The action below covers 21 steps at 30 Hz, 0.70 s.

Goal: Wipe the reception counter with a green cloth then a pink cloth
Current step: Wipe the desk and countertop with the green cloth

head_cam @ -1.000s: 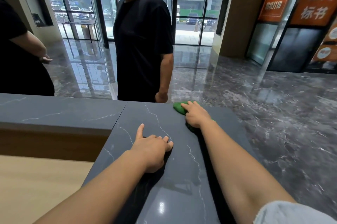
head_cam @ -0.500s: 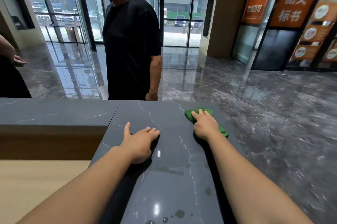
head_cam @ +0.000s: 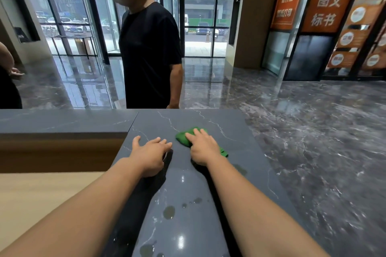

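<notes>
1. Right hand [head_cam: 201,148]: palm down, fingers spread nearly flat, pressing on the green cloth [head_cam: 183,138]. Not a closed grasp; the hand covers most of the cloth and pins it to the counter.
2. Left hand [head_cam: 150,154]: open, palm down, fingers together and loosely extended, thumb out to 10 o'clock. Holds nothing, rests flat on the reception counter [head_cam: 229,131].
3. The two hands sit side by side, near each other but apart, with bare counter between.
4. Green cloth: bunched under the right hand. One lobe sticks out at 10–11 o'clock of the hand, past the fingertips; a small corner shows at 4 o'clock of the hand, by the wrist. Cloth lies toward the far end of the dark marble counter section, right of centre.
5. Water spots [head_cam: 168,211] on the counter at 6 o'clock of the hands, between the two forearms, well apart from the cloth.
6. Counts: two hands, one green cloth in view, several water spots of varied size.
7. Bystander in a black t-shirt [head_cam: 149,52] stands just behind the counter's far edge at 12 o'clock; part of a second person [head_cam: 8,81] at the left frame edge, 9 o'clock.
</notes>
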### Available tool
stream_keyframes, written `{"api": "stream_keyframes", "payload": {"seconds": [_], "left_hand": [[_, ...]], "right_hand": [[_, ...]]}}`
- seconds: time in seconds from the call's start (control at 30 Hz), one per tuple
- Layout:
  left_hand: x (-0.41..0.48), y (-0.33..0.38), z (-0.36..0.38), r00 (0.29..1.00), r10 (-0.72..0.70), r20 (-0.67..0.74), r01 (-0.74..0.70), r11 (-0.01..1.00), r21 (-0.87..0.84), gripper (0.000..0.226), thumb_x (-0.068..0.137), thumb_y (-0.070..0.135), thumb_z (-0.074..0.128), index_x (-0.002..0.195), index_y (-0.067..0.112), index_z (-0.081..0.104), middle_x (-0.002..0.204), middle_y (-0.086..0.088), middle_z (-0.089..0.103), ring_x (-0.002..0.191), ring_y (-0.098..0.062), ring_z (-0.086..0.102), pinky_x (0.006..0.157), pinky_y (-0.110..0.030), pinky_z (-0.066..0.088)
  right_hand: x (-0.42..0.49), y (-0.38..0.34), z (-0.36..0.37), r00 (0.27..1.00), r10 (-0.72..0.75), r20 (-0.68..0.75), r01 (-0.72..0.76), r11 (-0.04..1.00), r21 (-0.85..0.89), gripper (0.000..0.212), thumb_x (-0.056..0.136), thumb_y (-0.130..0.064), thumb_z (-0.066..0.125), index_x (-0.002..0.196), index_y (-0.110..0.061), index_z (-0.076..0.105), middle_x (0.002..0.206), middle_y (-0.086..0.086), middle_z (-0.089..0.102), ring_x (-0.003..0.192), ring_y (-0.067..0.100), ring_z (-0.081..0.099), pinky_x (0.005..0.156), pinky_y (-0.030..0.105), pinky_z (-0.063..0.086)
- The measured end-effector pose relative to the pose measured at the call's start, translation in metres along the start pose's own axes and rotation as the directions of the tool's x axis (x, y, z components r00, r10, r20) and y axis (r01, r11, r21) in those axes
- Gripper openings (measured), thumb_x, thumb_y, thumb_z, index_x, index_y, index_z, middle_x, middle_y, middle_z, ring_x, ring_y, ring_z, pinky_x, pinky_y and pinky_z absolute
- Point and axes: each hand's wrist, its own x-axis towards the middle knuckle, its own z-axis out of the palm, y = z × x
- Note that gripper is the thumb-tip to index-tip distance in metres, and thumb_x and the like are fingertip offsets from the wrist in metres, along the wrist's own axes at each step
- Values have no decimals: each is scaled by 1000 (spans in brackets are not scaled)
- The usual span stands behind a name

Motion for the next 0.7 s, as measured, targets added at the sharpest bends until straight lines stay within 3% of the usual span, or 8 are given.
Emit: {"api": "stream_keyframes", "payload": {"seconds": [0.2, 0.37, 0.5, 0.63, 0.7], "left_hand": [[-12, 9, -2, 999, 46, -11, -46, 999, -9, 61, 95, 5, 40, 150, 25, 26, 158, 6, 24, 148, -12, 10, 115, -56, -5], [-31, 5, -2, 997, 78, -1, -78, 997, 6, 62, 93, 3, 40, 150, 25, 27, 156, 6, 29, 147, -12, 14, 114, -57, -6], [-47, -6, -1, 995, 96, 9, -96, 995, -6, 62, 94, 3, 41, 150, 26, 28, 155, 8, 30, 147, -12, 14, 114, -57, -7], [-65, -16, 0, 995, 97, 18, -96, 995, -18, 62, 93, 5, 41, 149, 28, 30, 156, 8, 29, 147, -11, 14, 113, -57, -8], [-73, -18, 2, 995, 99, 9, -98, 995, -33, 52, 95, 8, 40, 144, 27, 39, 151, 7, 38, 146, -12, 20, 113, -57, -7]], "right_hand": [[-34, 99, -25, 948, 315, -47, -316, 948, -27, 62, 94, -8, 37, 152, -25, 25, 162, 4, 12, 149, 24, 8, 120, 39, 16], [-48, 82, -22, 908, 416, -54, -418, 908, -16, 60, 95, -8, 34, 152, -24, 24, 163, 6, 9, 150, 26, 7, 120, 43, 13], [-54, 19, -4, 936, 344, -80, -346, 938, -8, 56, 92, -10, 36, 147, -22, 32, 160, 8, 14, 148, 27, 11, 119, 45, 16], [-63, -53, 12, 977, 208, -41, -208, 978, 10, 59, 93, -9, 39, 150, -22, 27, 162, 8, 9, 149, 28, 6, 121, 45, 10], [-69, -74, 16, 989, 146, -23, -146, 989, 6, 61, 94, -8, 40, 151, -21, 25, 162, 8, 7, 150, 28, 4, 121, 45, 7]]}}
